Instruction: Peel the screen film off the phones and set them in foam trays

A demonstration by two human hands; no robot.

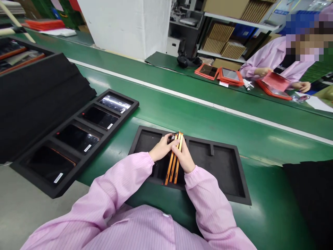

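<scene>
Between my two hands stands a stack of orange-edged tablets, upright on edge, with three orange rims showing. My left hand is closed on the stack's left face, its fingers around the top part. From the right, my right hand grips the same stack, thumb across the rims. Below them lies a black foam tray with shallow compartments; the stack hides part of it. Whether the stack's lower end touches the tray I cannot tell.
To the left, another foam tray holds several dark-screened tablets. Black foam sheets are piled beside it, and more black foam lies at right. Across the green bench, a co-worker handles a red sleeve.
</scene>
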